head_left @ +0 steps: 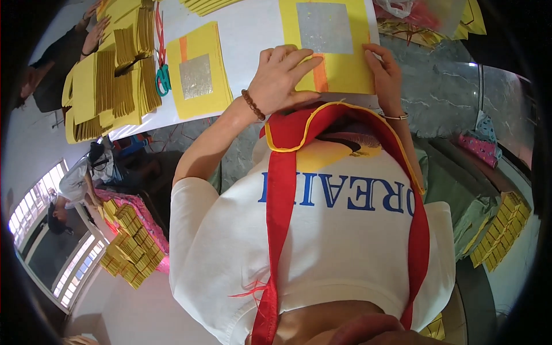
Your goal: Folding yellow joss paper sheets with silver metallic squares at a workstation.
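A yellow paper piece (359, 75) with a silver-grey square and an orange strip lies at the table's near edge, in front of my chest. My left hand (282, 75) rests over its near left part, fingers stretched out and apart near the orange strip, thumb by the near edge. At the right edge, my right hand (384, 75) is closed on the paper's border, thumb and fingertips on it. Left of them lies a smaller yellow stack (213, 69) with a like silver square and orange strip. Teal-handled scissors (163, 79) lie beside that stack.
Bundles of folded yellow paper (95, 86) fill the left end of the white table (247, 29). Another person's hand (95, 37) is beyond them. A clear plastic bag (397, 7) sits at the far right. More yellow bundles (135, 247) lie lower left, near another person.
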A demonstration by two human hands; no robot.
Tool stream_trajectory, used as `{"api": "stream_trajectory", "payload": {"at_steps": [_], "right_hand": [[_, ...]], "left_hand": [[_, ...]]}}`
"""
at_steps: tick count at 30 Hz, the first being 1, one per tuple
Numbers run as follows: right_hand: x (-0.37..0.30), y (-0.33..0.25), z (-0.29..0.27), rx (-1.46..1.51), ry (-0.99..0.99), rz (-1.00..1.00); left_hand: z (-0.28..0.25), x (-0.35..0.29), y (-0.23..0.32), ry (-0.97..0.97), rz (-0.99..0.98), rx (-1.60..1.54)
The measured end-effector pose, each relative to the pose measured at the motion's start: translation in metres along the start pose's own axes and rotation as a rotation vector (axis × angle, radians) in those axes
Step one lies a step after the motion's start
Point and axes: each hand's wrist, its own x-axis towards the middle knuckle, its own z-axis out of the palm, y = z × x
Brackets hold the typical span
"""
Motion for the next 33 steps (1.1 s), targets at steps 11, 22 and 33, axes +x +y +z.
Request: {"api": "stream_trajectory", "payload": {"at_steps": [11,22,33], "right_hand": [[-0.004,-0.013,-0.001,0.047,-0.049,-0.005],[-0.003,-0.009,-0.002,-0.032,-0.038,-0.038],[0.001,-0.009,-0.005,-0.022,-0.04,-0.013]], "left_hand": [[-0.006,0.004,0.005,0.045,-0.128,-0.354],[-0.008,0.012,-0.006,-0.136,-0.413,-0.646],[-0.013,0.019,-0.011,-0.201,-0.474,-0.813]]}}
